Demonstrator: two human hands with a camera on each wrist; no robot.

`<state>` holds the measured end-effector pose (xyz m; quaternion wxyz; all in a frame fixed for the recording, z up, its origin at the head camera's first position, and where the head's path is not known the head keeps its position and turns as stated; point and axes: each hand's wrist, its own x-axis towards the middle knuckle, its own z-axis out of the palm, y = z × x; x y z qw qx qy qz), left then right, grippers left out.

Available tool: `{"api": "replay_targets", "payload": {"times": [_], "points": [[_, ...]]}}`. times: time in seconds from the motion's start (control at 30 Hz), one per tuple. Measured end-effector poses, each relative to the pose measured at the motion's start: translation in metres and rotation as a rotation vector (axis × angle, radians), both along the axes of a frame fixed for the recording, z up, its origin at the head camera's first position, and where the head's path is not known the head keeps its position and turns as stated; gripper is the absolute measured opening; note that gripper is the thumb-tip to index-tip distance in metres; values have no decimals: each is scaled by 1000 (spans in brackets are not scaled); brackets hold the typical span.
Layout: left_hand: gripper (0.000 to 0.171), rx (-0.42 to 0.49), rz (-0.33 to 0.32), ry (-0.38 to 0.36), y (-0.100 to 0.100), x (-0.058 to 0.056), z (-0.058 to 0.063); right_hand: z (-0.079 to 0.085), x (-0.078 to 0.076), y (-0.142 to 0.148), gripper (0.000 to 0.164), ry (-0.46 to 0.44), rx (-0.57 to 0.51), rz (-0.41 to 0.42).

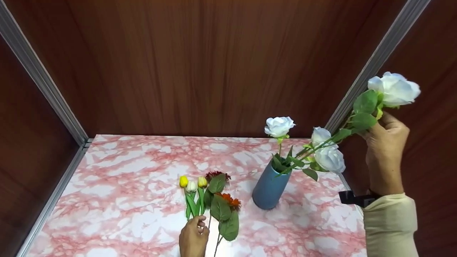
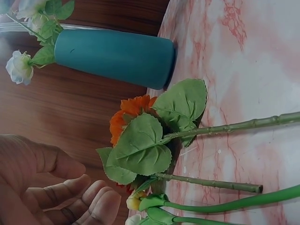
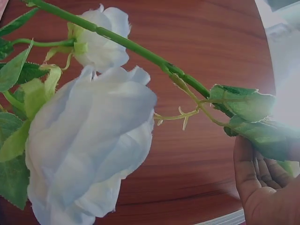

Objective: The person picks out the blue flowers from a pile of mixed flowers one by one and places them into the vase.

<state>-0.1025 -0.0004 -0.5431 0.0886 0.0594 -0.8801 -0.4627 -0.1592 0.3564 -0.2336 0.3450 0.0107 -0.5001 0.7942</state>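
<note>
My right hand is raised at the right and pinches a long-stemmed white rose just below its bloom. Its stem slants down to the mouth of a blue vase, which stands on the table. In the right wrist view, leaves partly cover the fingers. Several other white roses rise from the vase. My left hand hovers by the tulips, fingers loosely curled around nothing in the left wrist view. Beside the tulips lie an orange flower and a dark red flower with broad leaves.
The pink-and-white marbled tabletop carries the vase and the loose flowers. A dark wooden panel stands behind it, with more panels and metal rails at the sides.
</note>
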Motion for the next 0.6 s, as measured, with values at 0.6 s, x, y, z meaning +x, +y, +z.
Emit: {"api": "replay_targets", "payload": {"times": [0.6], "points": [[21, 2, 5, 12, -2, 4, -2, -4, -2, -5, 27, 105, -56, -92]]}}
